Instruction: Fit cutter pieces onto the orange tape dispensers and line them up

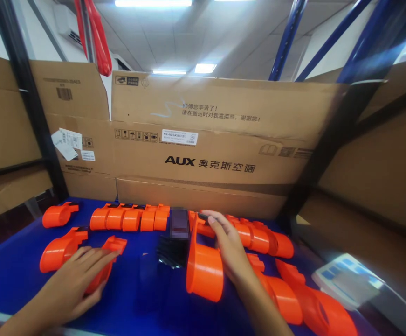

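Note:
My left hand (80, 280) is closed round an orange tape dispenser (115, 244) lying on the blue tabletop (136, 298); my fingers hide part of its ring. Beside it lies another dispenser (61, 252) with a black piece at its end. In my right hand (223, 233) an upright orange tape dispenser (205, 273) hangs ring down, pinched near its top, where a dark piece (203, 216) shows by my fingertips. Just left of it sit a pile of thin black pieces (171, 252) and a dark rectangular object (179, 223).
Several orange dispensers stand in a back-left row (131, 219), and more lie at the right (286, 298). A pale device with bluish panels (347, 280) is at the far right. Cardboard (206, 140) walls the back, between dark posts (31, 102). A red item (98, 42) hangs above.

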### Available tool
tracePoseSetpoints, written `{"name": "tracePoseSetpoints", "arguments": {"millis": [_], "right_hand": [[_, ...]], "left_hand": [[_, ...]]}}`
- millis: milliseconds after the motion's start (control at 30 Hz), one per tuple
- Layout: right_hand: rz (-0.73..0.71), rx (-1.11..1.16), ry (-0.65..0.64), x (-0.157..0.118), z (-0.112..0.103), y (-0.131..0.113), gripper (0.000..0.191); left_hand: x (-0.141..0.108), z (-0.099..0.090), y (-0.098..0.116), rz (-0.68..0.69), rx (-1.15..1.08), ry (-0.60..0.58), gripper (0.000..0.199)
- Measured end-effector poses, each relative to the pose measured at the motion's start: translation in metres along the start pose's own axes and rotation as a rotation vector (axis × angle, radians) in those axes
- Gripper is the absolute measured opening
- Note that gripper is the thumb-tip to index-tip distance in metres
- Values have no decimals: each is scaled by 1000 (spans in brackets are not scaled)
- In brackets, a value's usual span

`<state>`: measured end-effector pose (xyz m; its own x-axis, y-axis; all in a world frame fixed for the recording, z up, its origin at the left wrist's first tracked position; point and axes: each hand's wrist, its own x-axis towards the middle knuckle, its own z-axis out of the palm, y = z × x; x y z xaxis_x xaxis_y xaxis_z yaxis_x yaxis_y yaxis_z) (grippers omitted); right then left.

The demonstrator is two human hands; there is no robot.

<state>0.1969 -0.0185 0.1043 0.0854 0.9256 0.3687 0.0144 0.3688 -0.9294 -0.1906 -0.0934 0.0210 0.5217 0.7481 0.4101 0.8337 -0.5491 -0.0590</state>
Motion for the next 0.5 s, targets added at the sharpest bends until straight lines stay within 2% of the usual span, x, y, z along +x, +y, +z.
{"name": "tracePoseSetpoints", "arguments": {"millis": [67, 133, 233, 300, 433, 500], "right_hand": [[-18, -10, -5, 9, 1, 5, 37], [-19, -18, -22, 17, 4, 11, 37], [-23, -19, -38, 26, 10, 18, 38], [-29, -12, -56, 30, 14, 22, 39], [-16, 17, -93, 31, 18, 29, 38], [-2, 50, -96, 29, 20, 32, 37]], "left_hand": [[1, -7, -8, -32, 7, -11, 60], [9, -15, -6, -77, -4, 5, 54], [40, -17, 17, -165, -143, 100, 52], [71, -11, 43, -231, -373, 164, 54], [151, 14, 94, -399, -1056, 236, 50], [187, 26, 109, -405, -1327, 243, 50]]}}
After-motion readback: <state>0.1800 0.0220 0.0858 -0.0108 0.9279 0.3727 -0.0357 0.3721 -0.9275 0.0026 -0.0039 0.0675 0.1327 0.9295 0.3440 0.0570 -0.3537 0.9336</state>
